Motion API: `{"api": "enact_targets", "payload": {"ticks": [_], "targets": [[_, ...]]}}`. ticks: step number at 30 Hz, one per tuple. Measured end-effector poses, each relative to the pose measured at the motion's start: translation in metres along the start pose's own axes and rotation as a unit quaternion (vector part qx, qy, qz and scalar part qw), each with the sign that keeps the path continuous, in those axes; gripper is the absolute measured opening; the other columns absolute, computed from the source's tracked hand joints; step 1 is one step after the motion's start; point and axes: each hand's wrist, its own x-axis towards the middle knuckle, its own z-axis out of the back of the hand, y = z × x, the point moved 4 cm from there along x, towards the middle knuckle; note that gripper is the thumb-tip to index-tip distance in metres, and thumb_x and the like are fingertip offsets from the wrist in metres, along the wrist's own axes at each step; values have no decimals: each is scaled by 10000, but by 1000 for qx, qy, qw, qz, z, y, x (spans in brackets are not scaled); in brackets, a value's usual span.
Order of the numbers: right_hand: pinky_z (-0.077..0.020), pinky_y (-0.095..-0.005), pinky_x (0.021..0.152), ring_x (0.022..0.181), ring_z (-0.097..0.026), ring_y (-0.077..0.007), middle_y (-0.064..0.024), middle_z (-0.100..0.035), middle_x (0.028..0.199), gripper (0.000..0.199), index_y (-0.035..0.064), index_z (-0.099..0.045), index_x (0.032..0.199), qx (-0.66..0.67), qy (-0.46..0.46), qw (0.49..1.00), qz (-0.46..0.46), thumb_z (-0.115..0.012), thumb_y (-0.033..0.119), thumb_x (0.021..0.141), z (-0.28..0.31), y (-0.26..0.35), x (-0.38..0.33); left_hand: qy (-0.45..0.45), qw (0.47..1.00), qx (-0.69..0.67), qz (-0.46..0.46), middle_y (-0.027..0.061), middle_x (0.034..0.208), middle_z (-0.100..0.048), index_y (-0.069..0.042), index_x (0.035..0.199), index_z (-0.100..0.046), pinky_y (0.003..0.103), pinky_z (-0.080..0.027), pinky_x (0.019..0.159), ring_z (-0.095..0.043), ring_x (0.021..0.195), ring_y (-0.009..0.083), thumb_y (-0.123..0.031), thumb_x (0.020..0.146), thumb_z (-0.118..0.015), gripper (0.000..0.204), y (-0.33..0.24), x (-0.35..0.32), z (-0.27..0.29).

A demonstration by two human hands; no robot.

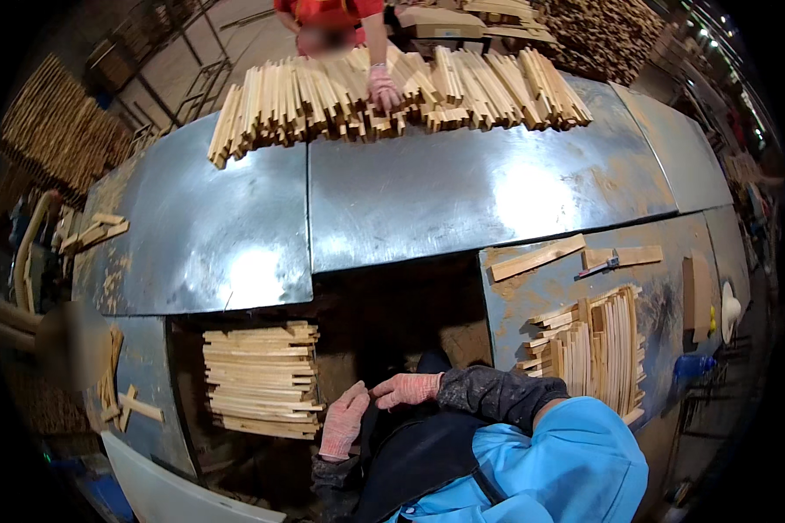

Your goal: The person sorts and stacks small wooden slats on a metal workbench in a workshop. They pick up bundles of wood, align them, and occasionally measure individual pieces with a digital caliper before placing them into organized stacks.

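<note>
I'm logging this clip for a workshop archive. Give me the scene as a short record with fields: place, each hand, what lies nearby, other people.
place: metal-topped workbench in a wood workshop
left hand: gloved left hand, empty, held close to the body beside the right
right hand: gloved right hand, empty, fingertips by the left hand
nearest stack: wooden slats piled in the recess below the bench
right side: upright wooden strips on the bench top
far edge: long row of wooden sticks
other people: co-worker's gloved hand resting on that row
</note>
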Motion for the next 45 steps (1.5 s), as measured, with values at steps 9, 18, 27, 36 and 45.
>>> {"api": "enact_targets", "payload": {"ticks": [9, 18, 27, 36, 45], "targets": [[-539, -364, 1006, 1182, -659, -249, -151, -707, 1321, 519, 29, -611, 1485, 69, -139, 986, -66, -676, 231, 1012, 61, 66, -7, 69, 964, 242, -90, 247, 1444, -669, 38, 1470, -602, 394, -496, 1123, -641, 1351, 358, -398, 1047, -618, 607, -52, 84, 24], [-542, -304, 756, 874, -665, -179, -99, -719, 1104, 359, 18, -687, 1341, -34, -70, 997, 15, -695, 80, 988, 66, 74, 52, -19, 957, 273, -102, 249, 1461, -646, -25, 1459, -623, 457, -490, 1131, -601, 1354, 417, -475, 1031, -561, 624, -65, 69, 72], [-541, -290, 682, 782, -648, -154, -101, -717, 1056, 613, -93, -458, 1570, 14, 31, 992, -123, -699, 102, 1040, 127, 80, 102, -119, 988, 93, 29, 239, 1508, -621, -25, 1534, -573, 440, -467, 1158, -596, 1385, 394, -536, 1000, -601, 740, -43, 49, 40], [-524, -275, 661, 782, -631, -118, -40, -695, 992, 479, -32, -578, 1469, -106, 96, 979, -147, -703, 137, 1038, 139, 50, 108, -152, 969, 196, 9, 222, 1546, -589, -14, 1550, -541, 459, -443, 1184, -544, 1428, 407, -532, 1041, -499, 727, 6, 58, -9], [-566, -319, 815, 963, -695, -166, -131, -729, 1303, 600, -63, -526, 1551, -187, 147, 957, -166, -730, 182, 1044, 147, 28, 86, -134, 931, 336, -55, 202, 1596, -533, -95, 1505, -584, 474, -473, 1160, -548, 1412, 426, -379, 1087, -501, 513, -1, 43, -50]]}}
